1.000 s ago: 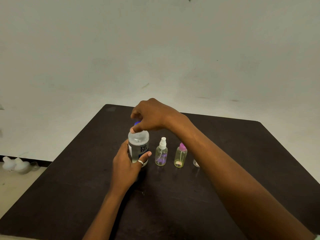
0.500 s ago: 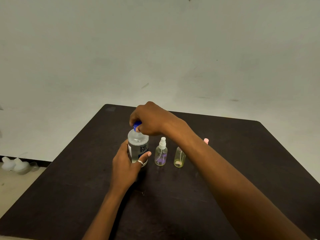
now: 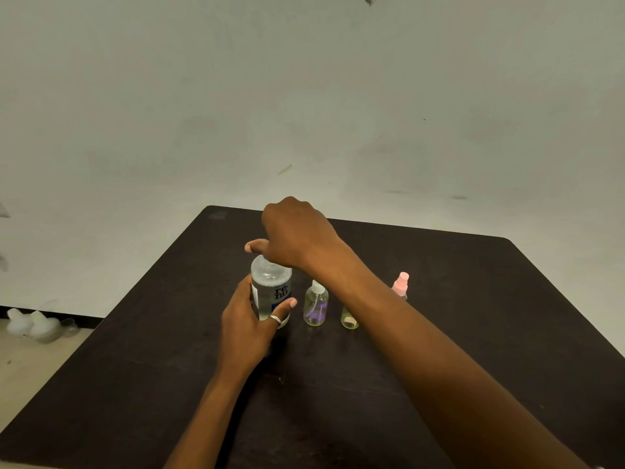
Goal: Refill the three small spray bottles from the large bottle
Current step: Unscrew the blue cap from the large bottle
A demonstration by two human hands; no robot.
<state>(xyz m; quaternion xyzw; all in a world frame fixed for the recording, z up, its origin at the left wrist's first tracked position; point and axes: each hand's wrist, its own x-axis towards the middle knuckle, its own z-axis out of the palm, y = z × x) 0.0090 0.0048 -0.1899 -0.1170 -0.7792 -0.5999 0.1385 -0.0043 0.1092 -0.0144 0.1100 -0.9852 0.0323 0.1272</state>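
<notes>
The large clear bottle (image 3: 272, 286) with a blue-and-white label stands upright on the dark table (image 3: 473, 333). My left hand (image 3: 248, 324) grips its body from the left. My right hand (image 3: 297, 236) is closed over its top, hiding the blue cap. To its right stand three small spray bottles in a row: one with a white nozzle (image 3: 316, 308), a yellowish one (image 3: 349, 320) whose top is hidden by my right forearm, and one with a pink nozzle (image 3: 400, 285), mostly hidden behind the arm.
A pale wall rises behind the table. On the floor at the left lie some whitish plastic objects (image 3: 32, 324). The table's far edge runs just behind my right hand.
My right hand has turned on the cap, thumb now pointing left, and the blue cap is covered. My forearm shifted, revealing the pink nozzle and hiding the middle bottle's top.
</notes>
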